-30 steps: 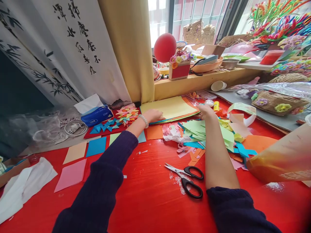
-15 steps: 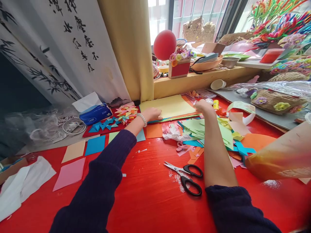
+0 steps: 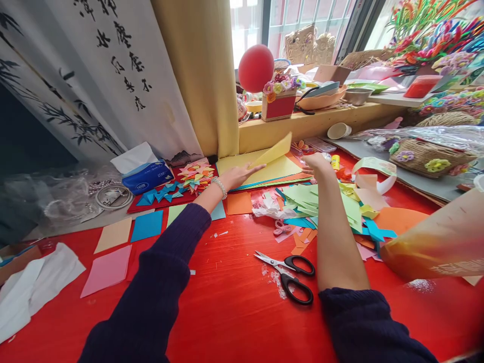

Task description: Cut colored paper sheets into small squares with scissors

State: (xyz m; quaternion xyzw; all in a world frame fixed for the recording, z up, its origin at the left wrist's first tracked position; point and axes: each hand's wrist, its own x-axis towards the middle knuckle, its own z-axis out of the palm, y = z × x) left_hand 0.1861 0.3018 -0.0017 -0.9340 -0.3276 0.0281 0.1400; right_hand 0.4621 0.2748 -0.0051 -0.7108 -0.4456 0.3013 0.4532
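Observation:
A stack of large coloured paper sheets [image 3: 289, 166] lies at the back of the red table, with yellow on top. One yellow sheet [image 3: 275, 151] stands lifted and bent, its right end raised. My left hand [image 3: 239, 176], a beaded bracelet on its wrist, is against the near side of this sheet with fingers stretched out. Whether its thumb pinches the paper I cannot tell. By the stack's right end is my right hand [image 3: 316, 164], its fingers apart and pointing left, with nothing seen in them. Black-handled scissors [image 3: 289, 272] rest between my forearms, blades apart.
Green paper pieces [image 3: 302, 199] and other scraps lie near my right forearm. Paper squares [image 3: 146, 226], folded blue pieces [image 3: 161, 194] and a tissue pack [image 3: 147, 176] are on the left. An orange-and-white rolled object [image 3: 438, 242] juts in at right. Behind is a cluttered sill [image 3: 253, 133].
The yellow sheet that lay flat on the stack now rises at its right end. My left hand has opened its fingers and moved slightly up and right; my right fingers have spread.

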